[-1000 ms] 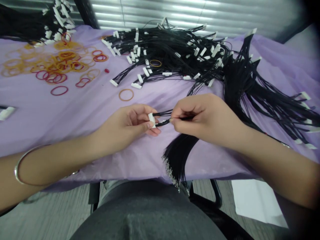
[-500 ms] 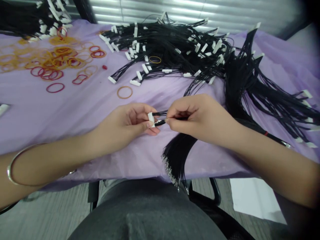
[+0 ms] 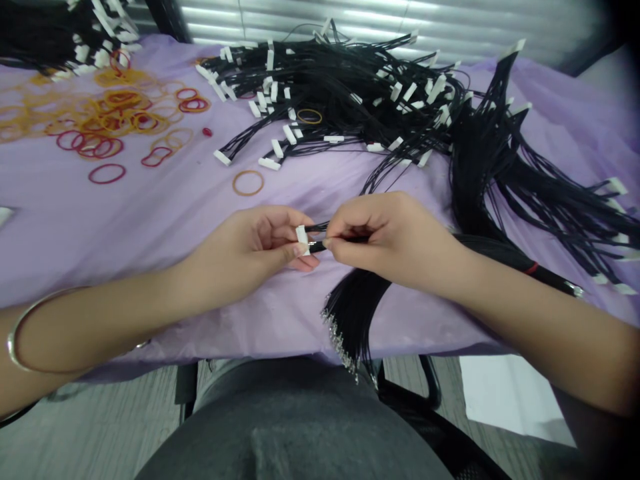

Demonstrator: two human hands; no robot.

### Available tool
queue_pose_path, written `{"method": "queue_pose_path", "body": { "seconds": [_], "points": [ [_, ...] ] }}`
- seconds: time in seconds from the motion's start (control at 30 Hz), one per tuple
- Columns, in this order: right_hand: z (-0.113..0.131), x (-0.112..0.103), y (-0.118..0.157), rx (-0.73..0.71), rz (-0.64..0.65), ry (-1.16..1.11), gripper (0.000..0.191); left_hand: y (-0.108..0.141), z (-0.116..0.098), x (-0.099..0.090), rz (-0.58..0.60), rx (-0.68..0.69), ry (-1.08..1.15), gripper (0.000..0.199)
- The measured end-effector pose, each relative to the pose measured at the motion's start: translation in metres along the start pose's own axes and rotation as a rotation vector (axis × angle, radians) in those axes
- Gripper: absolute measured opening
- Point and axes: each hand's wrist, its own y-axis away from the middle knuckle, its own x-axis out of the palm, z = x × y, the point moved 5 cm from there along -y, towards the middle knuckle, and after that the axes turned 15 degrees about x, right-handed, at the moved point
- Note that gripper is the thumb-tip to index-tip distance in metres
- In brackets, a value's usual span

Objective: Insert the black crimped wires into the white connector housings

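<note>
white connector (image 3: 303,239) mid-frame between the hands; left hand (image 3: 265,243) has its grip closed on it, right hand (image 3: 395,233) pinches black wires (image 3: 318,247) at its three o'clock. looks part-filled: some wires already run out of it; whether the pinched ones are seated, can't tell. loose wires (image 3: 357,293) with silvery tips at four o'clock, seemingly left to do. heap of wired connectors (image 3: 325,87) toward twelve looks done. purple-covered bench (image 3: 190,200); rubber bands (image 3: 120,100) at ten, blinds (image 3: 380,20) at one, floor (image 3: 115,427) at eight.

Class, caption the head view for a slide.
Left hand pinches a white plug; right hand holds black wires over purple cloth.
</note>
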Motion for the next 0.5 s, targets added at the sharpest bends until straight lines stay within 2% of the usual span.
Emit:
{"method": "queue_pose_path", "body": {
  "seconds": [0.33,0.5],
  "points": [
    [-0.0015,-0.0014,-0.0008,-0.012,0.0,-0.021,0.013,-0.0003,0.0004,-0.0009,0.0,0.006,-0.003,0.018],
    [-0.0014,-0.0011,-0.0003,0.028,0.025,-0.049,0.012,0.0,-0.0003,0.0,0.01,0.022,-0.012,0.017]
  ]
}}
